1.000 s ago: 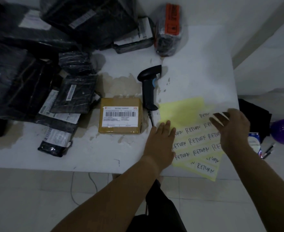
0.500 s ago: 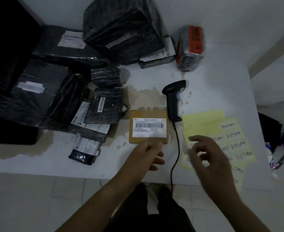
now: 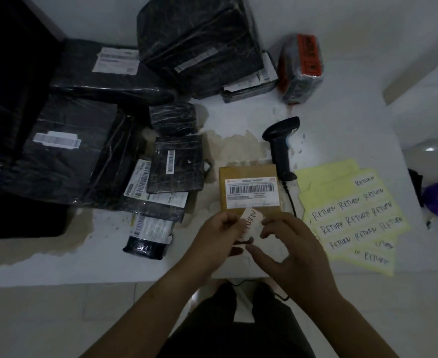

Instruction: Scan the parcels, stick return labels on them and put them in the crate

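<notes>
A brown parcel (image 3: 248,174) with a white barcode label lies on the white table (image 3: 342,120), just beyond my hands. Between both hands I hold a white sticker (image 3: 250,223) marked RETURN, above the parcel's near edge. My left hand (image 3: 217,241) pinches its left side and my right hand (image 3: 290,249) pinches its right side. A black barcode scanner (image 3: 281,148) lies to the right of the parcel. Yellow sheets of RETURN labels (image 3: 352,215) are spread at the right.
Several black-wrapped parcels (image 3: 176,164) are piled at the left and back, with a large one (image 3: 199,45) at the rear. An orange-labelled bundle (image 3: 300,68) stands at the back right. A dark crate (image 3: 11,99) fills the far left. The scanner cable (image 3: 291,202) runs off the near edge.
My hands left the label sheets and came together in front of the brown parcel. They now hold one peeled RETURN sticker between them.
</notes>
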Action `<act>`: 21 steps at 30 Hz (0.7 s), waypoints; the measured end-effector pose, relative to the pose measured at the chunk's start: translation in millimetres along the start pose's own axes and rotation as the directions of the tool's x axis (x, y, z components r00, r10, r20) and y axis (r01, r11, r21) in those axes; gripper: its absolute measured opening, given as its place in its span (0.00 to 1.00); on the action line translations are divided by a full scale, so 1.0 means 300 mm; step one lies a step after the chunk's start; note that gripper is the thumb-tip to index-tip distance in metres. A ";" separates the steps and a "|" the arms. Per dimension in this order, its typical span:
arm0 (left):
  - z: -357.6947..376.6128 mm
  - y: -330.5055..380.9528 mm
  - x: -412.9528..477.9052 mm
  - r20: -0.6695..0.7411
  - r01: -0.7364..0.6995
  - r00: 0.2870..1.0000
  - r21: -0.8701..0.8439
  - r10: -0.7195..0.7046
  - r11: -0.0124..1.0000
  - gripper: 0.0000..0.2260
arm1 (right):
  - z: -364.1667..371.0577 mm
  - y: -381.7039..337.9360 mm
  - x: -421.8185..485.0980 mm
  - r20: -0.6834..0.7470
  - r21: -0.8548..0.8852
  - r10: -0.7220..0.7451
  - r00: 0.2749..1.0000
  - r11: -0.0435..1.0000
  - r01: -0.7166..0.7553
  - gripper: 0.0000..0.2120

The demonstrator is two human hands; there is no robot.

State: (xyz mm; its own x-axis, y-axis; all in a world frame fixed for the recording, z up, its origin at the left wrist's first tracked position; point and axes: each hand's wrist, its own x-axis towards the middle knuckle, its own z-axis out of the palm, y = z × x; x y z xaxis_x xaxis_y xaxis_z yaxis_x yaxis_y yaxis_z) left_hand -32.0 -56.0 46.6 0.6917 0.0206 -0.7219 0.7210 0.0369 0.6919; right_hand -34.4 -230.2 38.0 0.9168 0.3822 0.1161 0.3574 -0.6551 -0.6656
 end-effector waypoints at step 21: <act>-0.054 -0.024 0.203 -0.023 -0.393 0.857 0.617 0.515 0.682 0.05 | 0.087 0.115 0.142 0.016 0.307 0.590 0.808 0.766 -0.565 0.07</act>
State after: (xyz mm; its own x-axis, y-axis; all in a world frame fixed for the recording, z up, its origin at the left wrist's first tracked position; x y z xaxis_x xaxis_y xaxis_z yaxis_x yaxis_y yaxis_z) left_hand 4.2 -38.9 -2.4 0.9630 0.0594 -0.2629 0.2451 -0.5992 0.7621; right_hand 12.3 -219.6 0.7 0.9483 -0.0675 -0.3101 -0.2990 -0.5177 -0.8016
